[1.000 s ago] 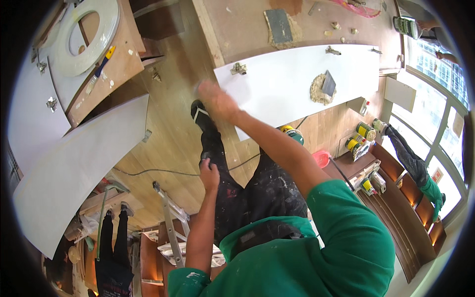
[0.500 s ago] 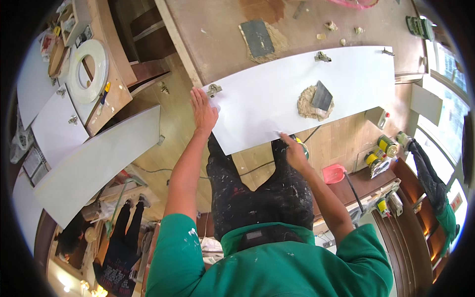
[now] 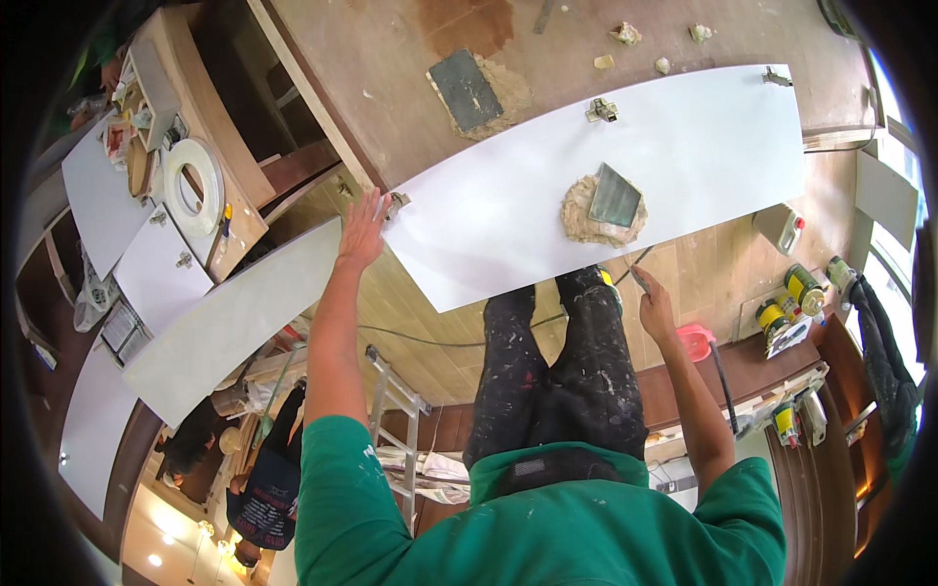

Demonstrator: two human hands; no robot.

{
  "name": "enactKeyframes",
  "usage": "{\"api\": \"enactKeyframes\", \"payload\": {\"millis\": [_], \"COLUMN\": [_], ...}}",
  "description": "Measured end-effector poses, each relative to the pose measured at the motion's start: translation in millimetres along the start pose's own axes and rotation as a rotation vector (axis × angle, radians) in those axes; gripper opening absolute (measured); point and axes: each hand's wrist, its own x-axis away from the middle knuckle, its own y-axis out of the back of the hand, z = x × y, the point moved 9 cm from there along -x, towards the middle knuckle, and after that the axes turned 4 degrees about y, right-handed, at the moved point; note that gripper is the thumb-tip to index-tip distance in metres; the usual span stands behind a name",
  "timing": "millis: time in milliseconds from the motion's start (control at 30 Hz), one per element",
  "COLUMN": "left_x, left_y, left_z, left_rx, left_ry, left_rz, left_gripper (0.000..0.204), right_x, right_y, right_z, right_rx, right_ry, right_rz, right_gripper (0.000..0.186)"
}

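Observation:
A long white panel (image 3: 479,225) lies on the brown worktop (image 3: 391,59), its near edge overhanging toward my legs. Metal hinges (image 3: 602,110) sit along its far edge. My left hand (image 3: 362,232) rests with fingers stretched out at the panel's left corner, beside another hinge (image 3: 396,204). Just off the near edge, my right hand (image 3: 656,305) is closed around a thin greyish thing, too small to name. On the panel sits a mound of beige paste (image 3: 578,223) with a dark grey flat plate (image 3: 616,198) on it.
A second grey plate (image 3: 464,93) lies on beige paste on the worktop, near several small lumps (image 3: 625,34). At left are a white tape roll (image 3: 181,200) and a pale board (image 3: 234,313). Tins (image 3: 803,288), a red dustpan (image 3: 696,342) and a stepladder (image 3: 396,420) stand around. Another person (image 3: 269,498) is lower left.
My right hand has moved right and off the panel's near edge, where it was touching the surface. My left hand stays at the left corner. The whole view has shifted and turned.

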Motion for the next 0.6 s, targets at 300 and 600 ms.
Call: {"api": "enactKeyframes", "payload": {"millis": [300, 600], "left_x": [-4, -35], "left_y": [-2, -9], "left_z": [22, 65], "left_rx": [0.255, 0.954], "left_ry": [0.076, 0.339], "left_rz": [-0.185, -0.346], "left_gripper": [0.057, 0.019], "right_x": [-19, -24], "right_y": [-35, -25], "right_z": [37, 51], "right_rx": [-0.09, -0.048], "right_ry": [-0.035, 0.018], "right_rz": [0.096, 0.076], "right_gripper": [0.058, 0.058]}}
